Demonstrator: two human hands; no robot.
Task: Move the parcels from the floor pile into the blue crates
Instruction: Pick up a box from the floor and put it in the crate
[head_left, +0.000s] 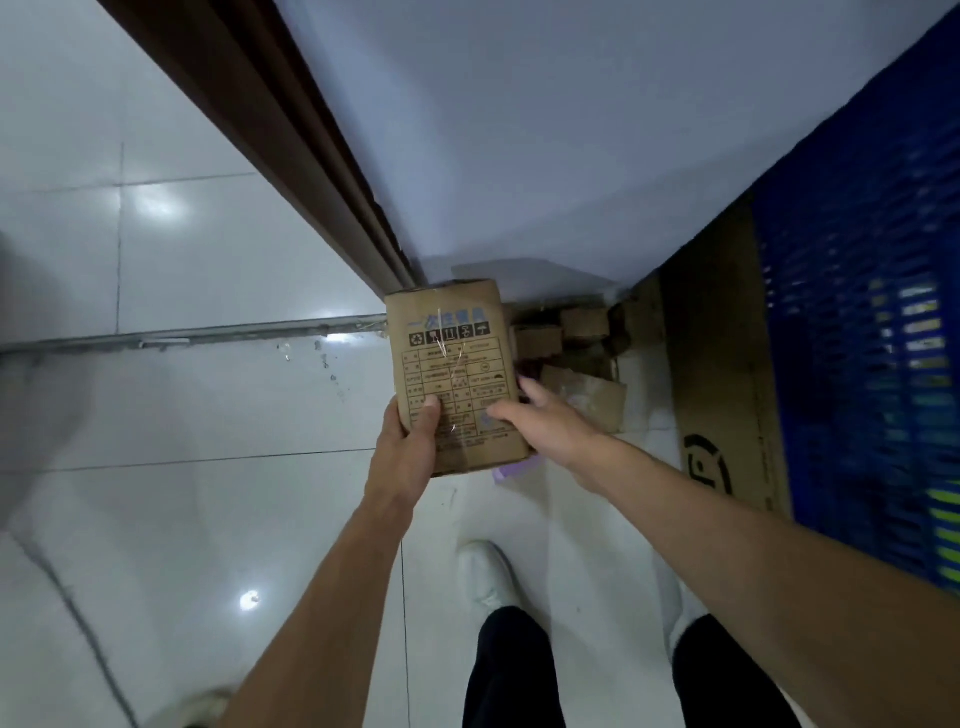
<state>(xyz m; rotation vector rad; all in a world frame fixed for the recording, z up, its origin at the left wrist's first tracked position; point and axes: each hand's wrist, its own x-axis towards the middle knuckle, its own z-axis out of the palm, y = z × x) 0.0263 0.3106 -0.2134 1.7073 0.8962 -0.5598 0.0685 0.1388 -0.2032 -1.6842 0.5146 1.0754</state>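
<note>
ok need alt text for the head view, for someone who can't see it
A person's left hand grips a printed cardboard parcel above a white tiled floor, the right hand touching its right edge. Behind it small parcels lie piled in a corner, with a blue crate to the right.

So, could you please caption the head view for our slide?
Left hand and right hand hold a brown printed cardboard parcel over the cardboard floor pile, beside a blue plastic crate.

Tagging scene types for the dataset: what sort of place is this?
Likely a parcel storage or sorting room: small cardboard parcels piled on the tiled floor against the wall, a blue mesh crate at right, and a printed carton held by the left hand and right hand.
</note>
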